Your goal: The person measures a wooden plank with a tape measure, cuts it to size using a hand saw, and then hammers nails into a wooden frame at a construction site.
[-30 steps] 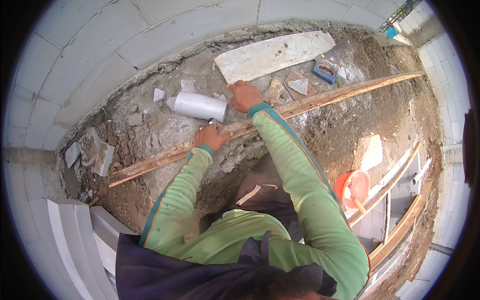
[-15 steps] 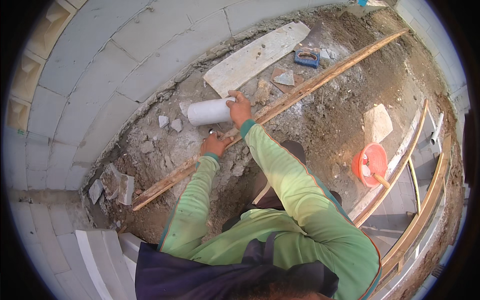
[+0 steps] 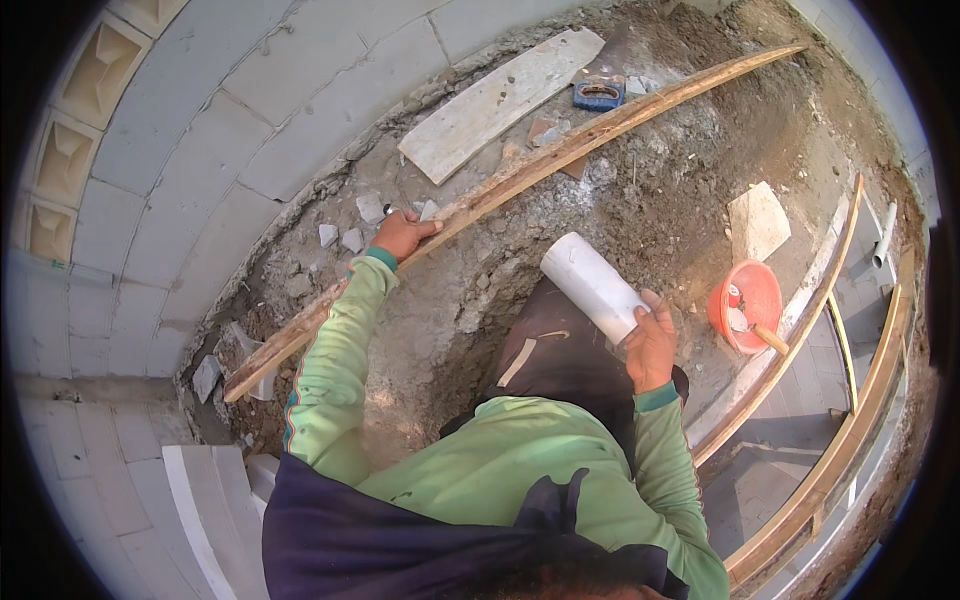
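Presently, fingers of the right hand (image 3: 652,350) grip the pipe (image 3: 590,282); those of the left hand (image 3: 400,236) clasp the plank (image 3: 520,182), stone chips (image 3: 352,240) left of them.

Green long-sleeved shirt (image 3: 540,450), teal cuffs (image 3: 657,397), dark trousers (image 3: 575,372)

The white pipe (image 3: 590,285), a second ago lying just beyond the left hand (image 3: 404,236), is now in the right hand (image 3: 652,340), which has drawn back rightward, well apart from the left one. The wooden strip (image 3: 500,190) at the left hand has shifted outward, now partly covering the brown tile (image 3: 574,168).
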A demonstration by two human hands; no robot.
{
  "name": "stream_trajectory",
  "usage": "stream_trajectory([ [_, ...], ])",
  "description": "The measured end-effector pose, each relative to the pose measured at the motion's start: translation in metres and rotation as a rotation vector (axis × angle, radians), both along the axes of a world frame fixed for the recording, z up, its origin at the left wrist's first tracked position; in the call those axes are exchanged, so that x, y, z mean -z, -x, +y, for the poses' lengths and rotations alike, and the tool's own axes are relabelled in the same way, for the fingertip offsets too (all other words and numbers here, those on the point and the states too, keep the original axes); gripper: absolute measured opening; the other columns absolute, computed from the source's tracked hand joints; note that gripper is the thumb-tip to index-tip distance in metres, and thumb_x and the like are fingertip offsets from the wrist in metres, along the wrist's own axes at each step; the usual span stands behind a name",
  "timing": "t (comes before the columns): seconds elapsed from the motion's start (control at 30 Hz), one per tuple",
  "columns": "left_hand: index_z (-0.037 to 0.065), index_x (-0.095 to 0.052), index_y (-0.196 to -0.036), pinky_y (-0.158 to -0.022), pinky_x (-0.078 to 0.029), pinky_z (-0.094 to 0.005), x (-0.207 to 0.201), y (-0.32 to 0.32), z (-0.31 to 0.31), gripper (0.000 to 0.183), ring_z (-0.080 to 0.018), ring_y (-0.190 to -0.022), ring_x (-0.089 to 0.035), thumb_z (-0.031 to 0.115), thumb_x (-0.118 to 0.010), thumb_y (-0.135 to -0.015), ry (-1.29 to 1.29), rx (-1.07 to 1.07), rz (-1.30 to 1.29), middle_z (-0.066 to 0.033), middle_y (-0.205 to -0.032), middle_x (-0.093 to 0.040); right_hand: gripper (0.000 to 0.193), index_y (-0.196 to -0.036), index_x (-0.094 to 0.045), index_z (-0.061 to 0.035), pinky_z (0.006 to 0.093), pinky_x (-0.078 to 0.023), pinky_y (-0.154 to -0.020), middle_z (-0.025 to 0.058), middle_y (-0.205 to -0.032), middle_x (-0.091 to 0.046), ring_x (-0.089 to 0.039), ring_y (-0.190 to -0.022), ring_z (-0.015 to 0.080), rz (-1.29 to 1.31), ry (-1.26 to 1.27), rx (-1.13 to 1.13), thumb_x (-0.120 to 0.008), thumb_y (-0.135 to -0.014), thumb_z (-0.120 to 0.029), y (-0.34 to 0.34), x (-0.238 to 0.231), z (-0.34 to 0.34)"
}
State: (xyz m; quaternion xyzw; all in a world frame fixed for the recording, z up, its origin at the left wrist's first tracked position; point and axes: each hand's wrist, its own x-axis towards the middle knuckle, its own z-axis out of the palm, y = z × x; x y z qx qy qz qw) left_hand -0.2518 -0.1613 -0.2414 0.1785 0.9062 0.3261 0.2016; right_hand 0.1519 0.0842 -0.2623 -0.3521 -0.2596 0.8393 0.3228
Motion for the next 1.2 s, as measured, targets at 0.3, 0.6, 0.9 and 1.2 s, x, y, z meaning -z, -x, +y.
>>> stream_trajectory([
  [0.3,-0.002,-0.067,-0.085,-0.061,-0.044,-0.0339,-0.042,0.054,0.054,0.05,-0.0144,-0.064,-0.057,0.044,-0.084,-0.075,0.086,0.103,-0.006,-0.0043,-0.072,-0.064,0.024,-0.119,-0.058,-0.0053,0.0382,-0.057,-0.078,0.0088,-0.107,-0.064,-0.066,-0.091,0.0225,0.09,0.199,-0.04,-0.059,-0.096,0.001,0.222,0.06,-0.057],
  [0.6,-0.008,-0.061,-0.111,-0.084,-0.05,-0.035,0.003,0.07,0.065,0.069,-0.0246,-0.094,-0.064,0.044,-0.086,-0.072,0.001,-0.03,0.069,-0.0151,-0.1,-0.068,0.027,-0.126,-0.055,-0.0048,0.0364,-0.057,-0.075,0.0131,-0.117,-0.061,-0.065,-0.098,0.0242,0.062,0.267,0.137,-0.054,-0.099,-0.004,0.309,0.055,-0.058],
  [0.9,-0.004,-0.061,-0.122,-0.093,-0.049,-0.0373,-0.014,0.051,0.059,0.074,-0.0292,-0.105,-0.065,0.049,-0.082,-0.075,0.151,-0.046,0.066,-0.0191,-0.112,-0.068,0.027,-0.126,-0.061,-0.0042,0.0282,-0.052,-0.058,0.0055,-0.085,-0.067,-0.063,-0.065,0.0137,-0.311,-0.279,-0.25,-0.055,-0.103,-0.019,0.233,0.066,0.042],
  [1.2,-0.004,-0.061,-0.12,-0.092,-0.049,-0.0369,-0.018,0.053,0.063,0.072,-0.0288,-0.104,-0.064,0.048,-0.082,-0.075,0.135,-0.028,0.001,-0.0185,-0.111,-0.068,0.058,-0.141,-0.051,-0.0136,0.0483,-0.047,-0.09,0.0137,-0.116,-0.06,-0.059,-0.105,0.035,-1.426,-1.861,-0.215,-0.054,-0.098,-0.052,0.307,0.09,0.216],
])
